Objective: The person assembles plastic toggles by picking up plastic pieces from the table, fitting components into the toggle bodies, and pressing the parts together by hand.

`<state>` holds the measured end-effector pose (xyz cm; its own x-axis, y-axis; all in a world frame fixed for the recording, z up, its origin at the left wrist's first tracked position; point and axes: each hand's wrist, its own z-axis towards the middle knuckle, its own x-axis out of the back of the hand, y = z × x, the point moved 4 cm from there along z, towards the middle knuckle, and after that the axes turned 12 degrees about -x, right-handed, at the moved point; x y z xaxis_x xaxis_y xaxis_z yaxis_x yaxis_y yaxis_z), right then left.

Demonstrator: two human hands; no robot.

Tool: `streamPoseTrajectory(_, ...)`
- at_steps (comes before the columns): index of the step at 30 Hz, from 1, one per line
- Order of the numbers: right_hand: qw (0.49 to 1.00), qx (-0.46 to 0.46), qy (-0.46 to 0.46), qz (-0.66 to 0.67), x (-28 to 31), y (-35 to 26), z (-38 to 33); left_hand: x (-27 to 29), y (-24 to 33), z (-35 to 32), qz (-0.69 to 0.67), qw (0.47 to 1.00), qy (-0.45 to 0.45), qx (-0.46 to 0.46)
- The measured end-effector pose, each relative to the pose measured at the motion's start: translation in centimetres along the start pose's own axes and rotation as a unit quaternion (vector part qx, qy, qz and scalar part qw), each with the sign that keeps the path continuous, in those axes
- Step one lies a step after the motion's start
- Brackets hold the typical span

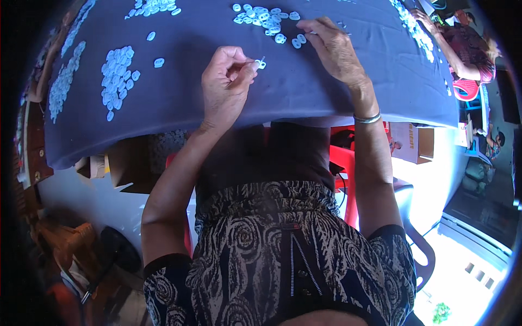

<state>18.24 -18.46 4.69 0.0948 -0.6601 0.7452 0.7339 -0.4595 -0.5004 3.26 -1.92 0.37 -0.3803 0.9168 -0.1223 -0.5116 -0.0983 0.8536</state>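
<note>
On the far left of the dark blue cloth-covered surface (179, 98) lies a big heap of small, pale blue, flat plastic rings (117, 79), with a few loose ones just beside it. Next comes the left hand (225, 87). Its fingers are pinched together on one small pale blue plastic piece (260, 63), held just above the cloth. To do this well, I think the pinch should stay soft but firm, so the tiny piece does not pop out or roll away. Then comes a small heap of the same pale rings (263, 17) near the top. The right hand (334, 49) rests flat on the cloth just beside it, fingers close together, touching the rings at its tips. I cannot tell if it holds anything.
</note>
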Motion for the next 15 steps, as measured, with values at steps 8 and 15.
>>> streamPoseTrajectory(8, 0.997, 0.008, -0.015, -0.079, -1.1, 0.4, -0.6, -0.2, 0.0, 0.1, 0.004, 1.000, -0.004, -0.002)
streamPoseTrajectory(15, 0.995, -0.070, -0.058, -0.044, 0.3, 0.5, -0.9, 0.0, -0.1, 0.0, 0.018, 1.000, -0.006, 0.001)
